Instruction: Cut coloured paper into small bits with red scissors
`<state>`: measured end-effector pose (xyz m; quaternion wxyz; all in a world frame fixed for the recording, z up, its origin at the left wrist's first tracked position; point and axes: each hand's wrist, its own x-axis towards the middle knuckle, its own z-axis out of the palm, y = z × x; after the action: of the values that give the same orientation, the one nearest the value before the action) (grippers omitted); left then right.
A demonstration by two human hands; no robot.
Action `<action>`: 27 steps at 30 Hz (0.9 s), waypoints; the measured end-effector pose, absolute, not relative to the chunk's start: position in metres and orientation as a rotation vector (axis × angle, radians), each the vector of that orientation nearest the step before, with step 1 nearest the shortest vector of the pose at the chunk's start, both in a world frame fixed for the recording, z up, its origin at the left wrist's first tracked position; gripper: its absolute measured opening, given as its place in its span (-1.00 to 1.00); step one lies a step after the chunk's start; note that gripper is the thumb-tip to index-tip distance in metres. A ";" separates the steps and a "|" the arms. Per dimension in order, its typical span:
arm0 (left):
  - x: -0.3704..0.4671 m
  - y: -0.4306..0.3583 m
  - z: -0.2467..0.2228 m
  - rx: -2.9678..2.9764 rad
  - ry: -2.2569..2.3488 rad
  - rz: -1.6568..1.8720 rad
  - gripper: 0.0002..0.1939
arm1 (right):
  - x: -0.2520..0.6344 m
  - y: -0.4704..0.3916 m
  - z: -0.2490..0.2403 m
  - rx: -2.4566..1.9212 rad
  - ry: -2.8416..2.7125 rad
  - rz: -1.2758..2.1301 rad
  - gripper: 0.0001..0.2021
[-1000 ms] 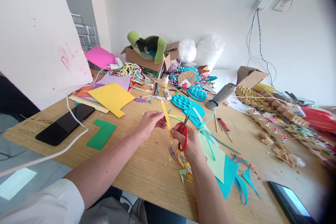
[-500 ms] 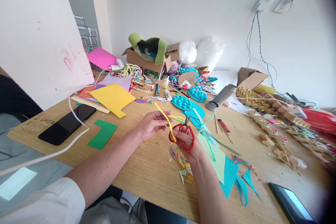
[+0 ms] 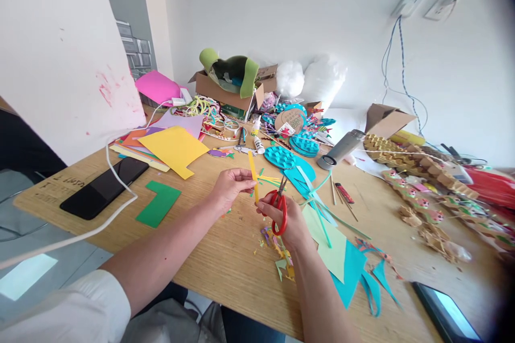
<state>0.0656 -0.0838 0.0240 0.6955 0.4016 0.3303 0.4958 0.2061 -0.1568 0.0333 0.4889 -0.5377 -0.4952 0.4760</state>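
Observation:
A narrow yellow paper strip (image 3: 252,166) stands nearly upright between my hands. My left hand (image 3: 234,187) pinches it around the middle, with thumb and fingers pressed together. Red-handled scissors (image 3: 280,211) rest in my right hand (image 3: 287,222), blades pointing up and away from the strip. The thumb and fingertip of that hand touch the strip's lower end. Behind my hands lie thin yellow strips (image 3: 269,179) on the table. Below my right hand sits a small heap of coloured paper scraps (image 3: 287,265).
Yellow card (image 3: 173,147), a green paper piece (image 3: 158,204) and a black phone (image 3: 104,187) lie left. A grey bottle (image 3: 341,150) and blue egg-tray pieces (image 3: 280,157) are behind. Teal paper (image 3: 350,270) and another phone (image 3: 442,311) lie right. A white cable (image 3: 120,201) crosses the left side.
The yellow strip has turned from a slanted, curved pose to nearly upright. My right hand has rotated, so the scissors show more edge-on. My left hand has shifted slightly.

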 end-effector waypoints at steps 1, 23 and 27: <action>0.066 -0.084 0.024 0.897 0.748 1.117 -0.72 | 0.205 -0.157 0.033 -1.318 -1.211 1.153 -0.75; 0.061 -0.088 0.033 0.841 0.651 0.946 -0.70 | 0.204 -0.202 0.046 -1.518 -1.242 0.936 -0.49; 0.062 -0.098 0.038 0.958 0.638 0.900 -0.66 | 0.191 -0.226 0.043 -1.684 -1.381 0.873 -0.47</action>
<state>0.0621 -0.0976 0.0376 0.7449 0.4374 0.2913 0.4110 0.1912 -0.2260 0.0432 0.3872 -0.6618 -0.5426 0.3430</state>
